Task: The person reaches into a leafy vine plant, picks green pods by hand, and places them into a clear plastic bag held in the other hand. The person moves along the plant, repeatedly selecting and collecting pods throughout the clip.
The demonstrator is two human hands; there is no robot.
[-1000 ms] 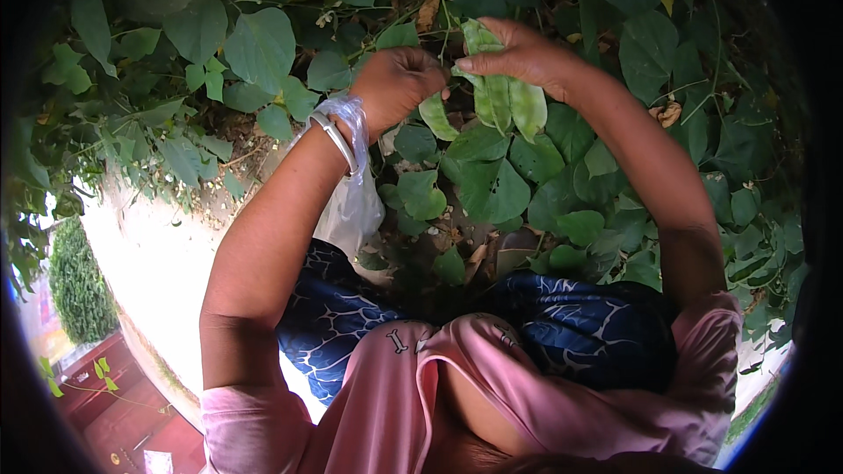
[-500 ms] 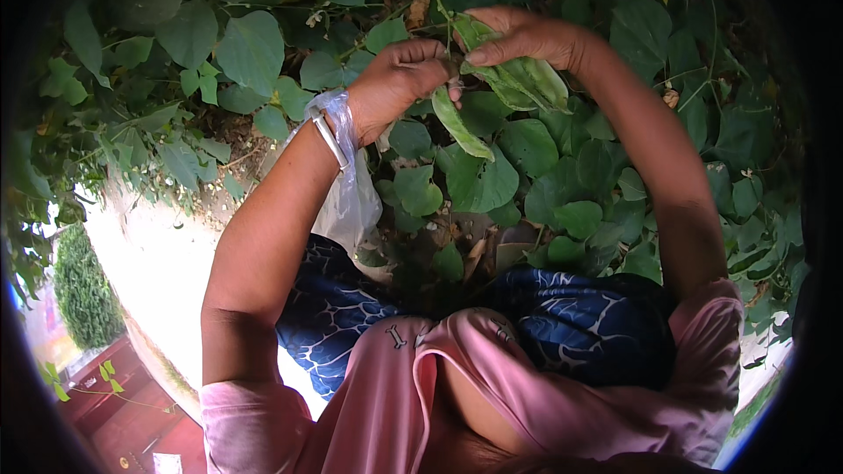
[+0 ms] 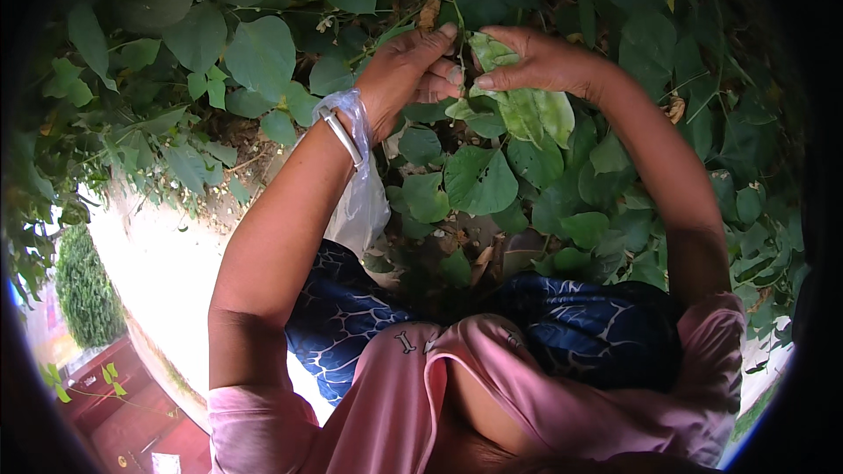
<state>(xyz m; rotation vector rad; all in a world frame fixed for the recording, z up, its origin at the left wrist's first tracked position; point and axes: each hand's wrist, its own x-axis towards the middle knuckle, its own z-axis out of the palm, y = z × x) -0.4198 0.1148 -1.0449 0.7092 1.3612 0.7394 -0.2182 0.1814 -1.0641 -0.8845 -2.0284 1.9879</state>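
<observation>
I see both my bare forearms raised from the lower edge, converging up top. My left hand (image 3: 411,75) is curled, fingers bent inward; my right hand (image 3: 537,60) faces it, fingertips pinched together, nearly touching.

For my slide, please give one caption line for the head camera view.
Both hands, left hand and right hand, hold pale green leaves on a vine; clear plastic bag hangs from left wrist.

Leaves (image 3: 479,180): green
Bag (image 3: 360,202): clear, whitish
Bangle (image 3: 341,136): silver
Skirt (image 3: 351,316): blue, white crackle pattern
Top (image 3: 544,404): pink
</observation>
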